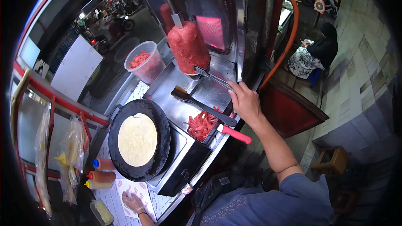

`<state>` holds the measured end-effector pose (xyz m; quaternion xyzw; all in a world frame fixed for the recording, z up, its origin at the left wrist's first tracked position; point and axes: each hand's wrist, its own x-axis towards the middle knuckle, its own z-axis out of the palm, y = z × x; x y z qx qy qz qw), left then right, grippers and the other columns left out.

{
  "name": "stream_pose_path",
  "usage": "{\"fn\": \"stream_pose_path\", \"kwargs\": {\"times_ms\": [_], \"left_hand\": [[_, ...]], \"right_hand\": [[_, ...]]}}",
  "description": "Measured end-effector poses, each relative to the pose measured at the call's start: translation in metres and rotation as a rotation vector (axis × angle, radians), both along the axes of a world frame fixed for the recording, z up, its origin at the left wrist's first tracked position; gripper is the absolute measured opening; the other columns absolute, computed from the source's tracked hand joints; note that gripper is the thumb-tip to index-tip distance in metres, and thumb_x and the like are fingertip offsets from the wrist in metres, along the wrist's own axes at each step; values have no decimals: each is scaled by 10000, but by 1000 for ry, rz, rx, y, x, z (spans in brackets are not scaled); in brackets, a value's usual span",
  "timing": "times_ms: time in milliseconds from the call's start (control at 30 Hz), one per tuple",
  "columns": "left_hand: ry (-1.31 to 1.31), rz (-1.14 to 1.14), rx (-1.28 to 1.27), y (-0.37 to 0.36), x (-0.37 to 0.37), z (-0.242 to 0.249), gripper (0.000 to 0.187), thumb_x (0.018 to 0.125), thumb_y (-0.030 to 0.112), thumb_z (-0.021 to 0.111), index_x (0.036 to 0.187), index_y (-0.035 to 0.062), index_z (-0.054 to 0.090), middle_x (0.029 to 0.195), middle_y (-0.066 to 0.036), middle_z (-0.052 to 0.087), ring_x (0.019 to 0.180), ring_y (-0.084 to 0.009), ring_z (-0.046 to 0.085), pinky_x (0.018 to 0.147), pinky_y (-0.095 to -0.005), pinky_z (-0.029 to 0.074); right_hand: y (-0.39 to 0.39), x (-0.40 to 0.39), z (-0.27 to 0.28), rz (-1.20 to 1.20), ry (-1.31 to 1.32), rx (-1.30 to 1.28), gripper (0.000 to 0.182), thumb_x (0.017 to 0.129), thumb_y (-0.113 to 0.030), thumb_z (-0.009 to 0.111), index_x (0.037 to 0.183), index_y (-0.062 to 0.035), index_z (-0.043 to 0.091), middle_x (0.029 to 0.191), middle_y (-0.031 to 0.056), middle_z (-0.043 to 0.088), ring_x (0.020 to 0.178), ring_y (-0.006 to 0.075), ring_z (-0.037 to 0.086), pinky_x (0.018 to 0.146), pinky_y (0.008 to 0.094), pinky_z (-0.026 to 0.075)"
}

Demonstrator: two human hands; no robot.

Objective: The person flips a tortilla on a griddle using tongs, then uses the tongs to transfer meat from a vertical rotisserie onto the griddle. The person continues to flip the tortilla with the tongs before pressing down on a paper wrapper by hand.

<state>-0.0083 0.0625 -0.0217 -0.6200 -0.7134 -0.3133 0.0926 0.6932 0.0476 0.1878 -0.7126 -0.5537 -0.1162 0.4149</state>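
meanwhile right hand (245, 100) grips tongs (213, 77); left hand (133, 203) lies flat on printed paper (140, 190).

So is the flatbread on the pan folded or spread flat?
Spread flat: the flatbread lies as one full round disc on the black pan, no fold visible.

Head-worn view (fisheye), steeply downward
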Motion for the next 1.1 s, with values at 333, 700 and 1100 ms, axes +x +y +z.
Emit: {"fn": "stream_pose_path", "kwargs": {"times_ms": [333,700,1100], "left_hand": [[71,15,15,1,-2,-5,533,948,332,635,1274,-84,574,1257,-275,612,1188,-440,565,1059,-505,425],[58,17,-9,4,-9,-11,531,961,340,642,1282,-78,574,1258,-263,616,1194,-433,564,1068,-506,420],[40,9,-2,3,-11,-13,584,947,356,642,1311,-92,554,1295,-270,598,1193,-423,579,1067,-492,435]], "right_hand": [[-7,13,0,-93,14,2,301,972,-175,610,1246,-54,639,933,162,608,763,402,668,654,498,550],[5,24,4,-69,-28,9,288,974,-159,599,1233,-37,636,958,191,624,754,423,677,657,512,560],[-2,15,4,-106,-30,-24,292,971,-173,609,1236,-53,634,956,179,623,772,415,678,672,507,562]]}}
